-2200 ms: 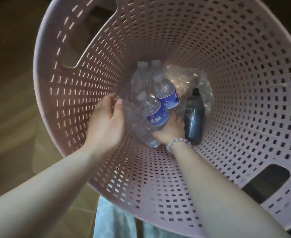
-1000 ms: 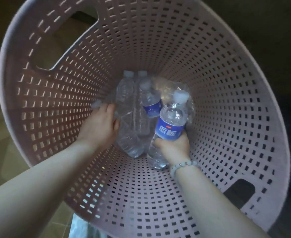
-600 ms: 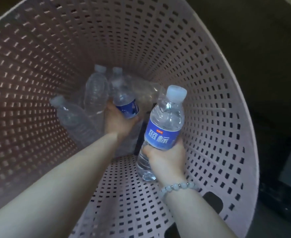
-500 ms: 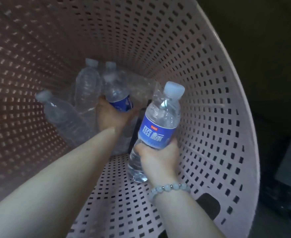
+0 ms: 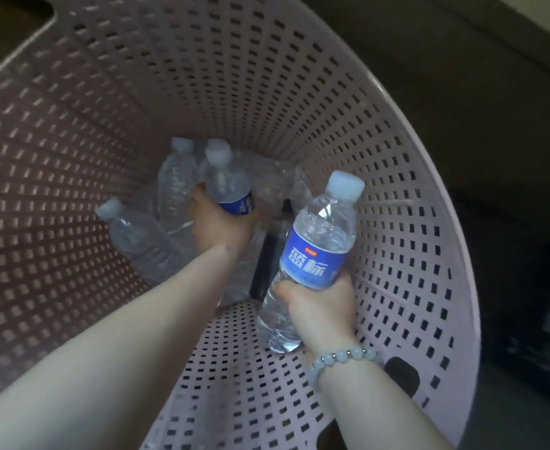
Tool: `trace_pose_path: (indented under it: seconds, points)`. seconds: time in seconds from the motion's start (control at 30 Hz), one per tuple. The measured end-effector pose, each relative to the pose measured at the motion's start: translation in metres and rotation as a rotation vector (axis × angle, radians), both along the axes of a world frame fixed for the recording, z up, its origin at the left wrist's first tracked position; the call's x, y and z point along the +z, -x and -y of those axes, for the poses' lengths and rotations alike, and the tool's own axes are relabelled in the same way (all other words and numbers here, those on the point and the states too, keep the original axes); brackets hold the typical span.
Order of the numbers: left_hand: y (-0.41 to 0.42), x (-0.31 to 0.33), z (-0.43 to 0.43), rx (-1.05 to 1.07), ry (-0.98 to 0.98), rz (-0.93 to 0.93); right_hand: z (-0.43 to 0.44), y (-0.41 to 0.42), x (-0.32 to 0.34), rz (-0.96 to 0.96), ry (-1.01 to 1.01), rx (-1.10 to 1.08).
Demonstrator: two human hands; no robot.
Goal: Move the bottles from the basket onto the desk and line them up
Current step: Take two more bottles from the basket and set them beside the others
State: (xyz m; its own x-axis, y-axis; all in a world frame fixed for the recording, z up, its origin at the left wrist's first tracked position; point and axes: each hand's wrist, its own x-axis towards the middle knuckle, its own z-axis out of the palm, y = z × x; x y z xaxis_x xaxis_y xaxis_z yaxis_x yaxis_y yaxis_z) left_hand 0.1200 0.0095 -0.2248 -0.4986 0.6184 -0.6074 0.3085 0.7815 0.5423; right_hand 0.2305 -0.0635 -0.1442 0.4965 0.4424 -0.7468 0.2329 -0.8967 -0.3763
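I look down into a pink perforated basket. My right hand grips a clear water bottle with a blue label, lifted above the basket floor, cap up. Deeper in, my left hand is closed around a second blue-labelled bottle at the bottom. Two unlabelled clear bottles lie beside it, one to the left and one behind. A dark bottle lies between my two hands, partly hidden. The desk is not in view.
Crumpled clear plastic lies at the basket's bottom behind the bottles. A handle cut-out opens in the near right wall. Dark floor and furniture lie beyond the right rim.
My right hand has raised its blue-labelled bottle off the pile. My left hand moved from the clear bottle at the left onto the second blue-labelled bottle and closed on it.
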Motion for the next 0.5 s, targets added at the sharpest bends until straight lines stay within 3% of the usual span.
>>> trace_pose_path:
  seconds: [0.27, 0.5]
  points:
    - [0.031, 0.095, -0.004, -0.345, -0.100, 0.032, -0.026, 0.015, 0.069, -0.105, -0.051, -0.150]
    - [0.068, 0.220, -0.016, -0.518, -0.118, -0.018, -0.051, 0.023, 0.171, -0.123, -0.123, -0.081]
